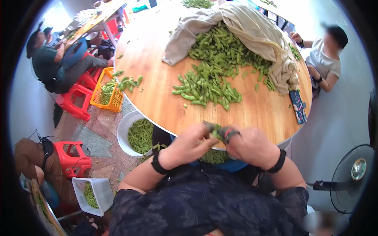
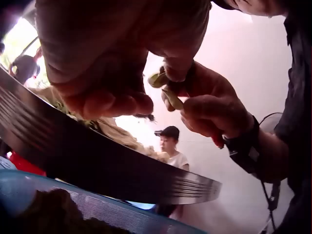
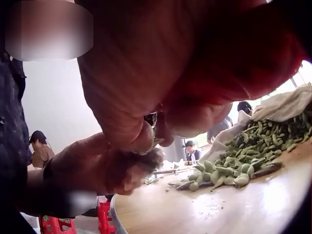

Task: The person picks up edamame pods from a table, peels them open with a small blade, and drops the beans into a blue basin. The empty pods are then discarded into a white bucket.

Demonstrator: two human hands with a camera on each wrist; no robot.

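Close over the table's near edge, my two hands meet at a green soybean pod [image 1: 216, 134]. My left hand [image 1: 189, 144] pinches it from one side with thumb and fingers. On the other side my right hand [image 1: 254, 147] grips it, with dark coverings and a red band on its fingers. In the left wrist view, pale green pod parts [image 2: 172, 98] show between the fingertips of both hands. Beyond them, a loose spread of soybean pods [image 1: 208, 84] runs down from a larger heap [image 1: 224, 45] partly under a beige cloth [image 1: 252, 29].
Below the round wooden table [image 1: 153, 94] stand a white bucket of pods [image 1: 123, 133] and a blue tub [image 1: 232, 166] by my lap. A dark patterned flat item [image 1: 298, 108] lies at the right edge. A fan [image 1: 352, 179] stands right; several people sit around.
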